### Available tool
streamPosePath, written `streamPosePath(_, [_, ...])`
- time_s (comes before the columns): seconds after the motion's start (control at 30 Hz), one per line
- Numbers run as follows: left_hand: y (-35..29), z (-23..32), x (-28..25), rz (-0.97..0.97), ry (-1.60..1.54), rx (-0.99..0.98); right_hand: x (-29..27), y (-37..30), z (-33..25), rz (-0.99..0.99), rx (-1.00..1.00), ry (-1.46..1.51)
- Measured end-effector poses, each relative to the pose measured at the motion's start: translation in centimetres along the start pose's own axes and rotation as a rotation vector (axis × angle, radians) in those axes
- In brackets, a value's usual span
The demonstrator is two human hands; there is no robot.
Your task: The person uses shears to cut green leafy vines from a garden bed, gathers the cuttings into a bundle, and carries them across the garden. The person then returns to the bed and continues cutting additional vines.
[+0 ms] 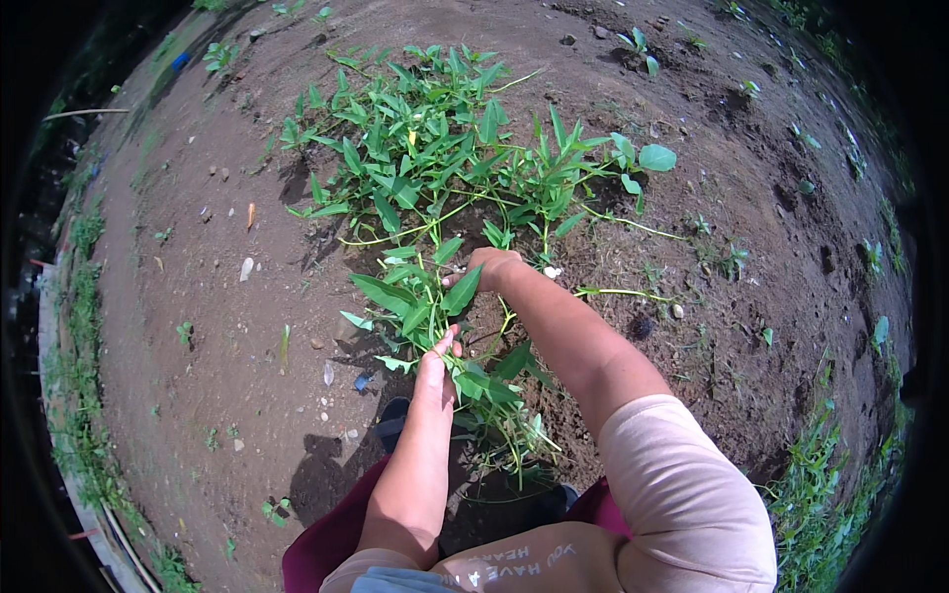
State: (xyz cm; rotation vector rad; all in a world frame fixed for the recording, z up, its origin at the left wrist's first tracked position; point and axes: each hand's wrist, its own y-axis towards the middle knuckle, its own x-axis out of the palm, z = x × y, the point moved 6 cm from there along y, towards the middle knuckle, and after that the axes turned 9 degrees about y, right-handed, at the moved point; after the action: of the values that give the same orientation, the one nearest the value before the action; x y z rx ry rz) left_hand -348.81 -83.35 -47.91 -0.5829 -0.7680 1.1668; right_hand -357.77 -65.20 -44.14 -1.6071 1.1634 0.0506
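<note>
A leafy green patch of water spinach [395,168] with long pointed leaves and pale trailing stems spreads over the soil ahead of me. At its near side my left hand [436,358] is closed around upright leafy stems [407,299], low down. Just beyond it, my right hand [493,268] reaches in from the right with fingers curled at the stems; leaves cover part of the fingertips. More cut-looking stems and leaves [506,425] lie in a loose heap below my hands, between my feet.
Brown soil [237,326] surrounds the patch, with pebbles and small seedlings. A round-leaved plant [654,158] grows at the patch's right edge. Grass [820,504] stands at the lower right. A plank-like border [59,415] runs along the left. My dark shoe [391,420] is close by.
</note>
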Motion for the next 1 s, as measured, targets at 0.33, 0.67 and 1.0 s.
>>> streamPosePath(0.33, [1.6, -2.2, -4.7, 0.152, -0.445, -0.089, -4.0, -5.3, 13.0, 0.11, -0.197, 0.861])
streamPosePath(0.67, [1.5, -1.5, -4.5, 0.041, -0.335, -0.091, -8.7, 2.5, 23.7, 0.471, 0.084, 0.738])
streamPosePath(1.0, [0.2, 0.9, 2.7, -0.052, -0.226, -0.139, -8.4, -6.2, 16.4, 0.07, -0.071, 1.09])
